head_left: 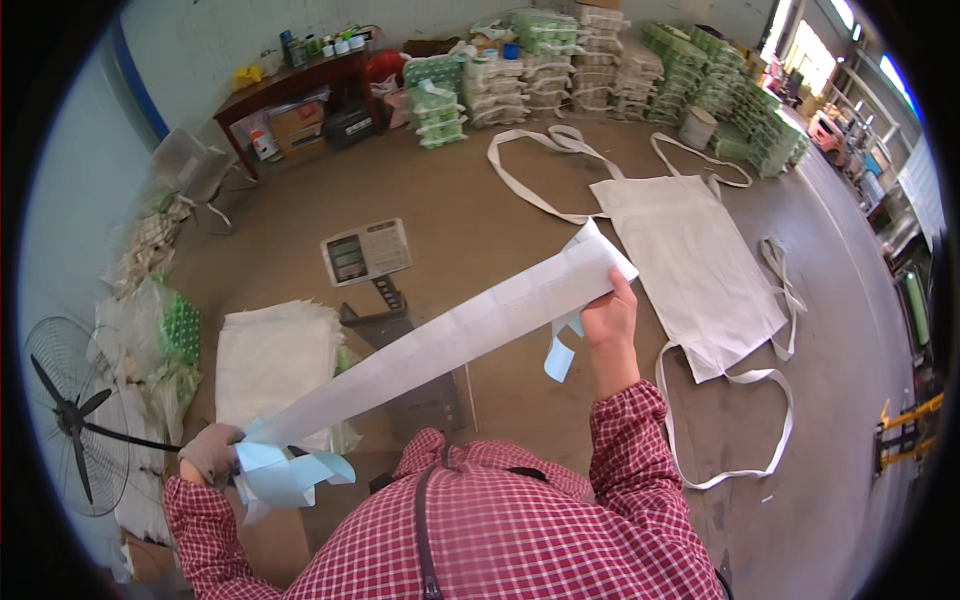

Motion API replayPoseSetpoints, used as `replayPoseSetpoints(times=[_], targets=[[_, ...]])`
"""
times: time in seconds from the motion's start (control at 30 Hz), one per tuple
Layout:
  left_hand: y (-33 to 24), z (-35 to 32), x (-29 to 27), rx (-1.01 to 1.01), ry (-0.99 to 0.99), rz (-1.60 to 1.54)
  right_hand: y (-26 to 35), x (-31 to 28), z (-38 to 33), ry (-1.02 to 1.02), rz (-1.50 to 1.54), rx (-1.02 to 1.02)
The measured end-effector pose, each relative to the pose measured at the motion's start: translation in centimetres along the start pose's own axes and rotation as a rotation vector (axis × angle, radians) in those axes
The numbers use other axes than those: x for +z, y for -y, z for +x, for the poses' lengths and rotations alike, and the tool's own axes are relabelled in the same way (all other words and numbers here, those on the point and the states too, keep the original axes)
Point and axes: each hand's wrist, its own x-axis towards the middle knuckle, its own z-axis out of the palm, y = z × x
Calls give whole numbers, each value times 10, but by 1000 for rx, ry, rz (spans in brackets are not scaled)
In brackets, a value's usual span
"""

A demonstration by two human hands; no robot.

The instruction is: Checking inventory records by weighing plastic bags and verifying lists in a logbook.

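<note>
A long white strip [450, 340] with a faintly marked surface is stretched slantwise in front of me. My left hand [212, 452], in a grey-brown glove, grips its lower left end, where folded light blue pieces [285, 477] hang. My bare right hand [610, 318] pinches the raised right end, and a small blue flap [559, 358] dangles beside it. Beneath the strip stands a platform scale with a grey display head [366, 252]. Left of the scale lies a stack of white cloth [272, 350]. Right of my right hand, a large flat white bag [690, 255] with long straps lies on the floor.
A black fan [72, 415] stands at the far left, near bundled green and white material [170, 335]. Behind are a grey chair [190, 165], a cluttered red-brown table [290, 90] and stacked green and white bundles [545, 60]. Yellow metal equipment [908, 432] is at the right edge.
</note>
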Motion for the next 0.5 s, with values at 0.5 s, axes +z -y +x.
replayPoseSetpoints(times=[0.5], targets=[[161, 36, 50, -237, 11, 309, 21, -20, 10, -39, 79, -119]])
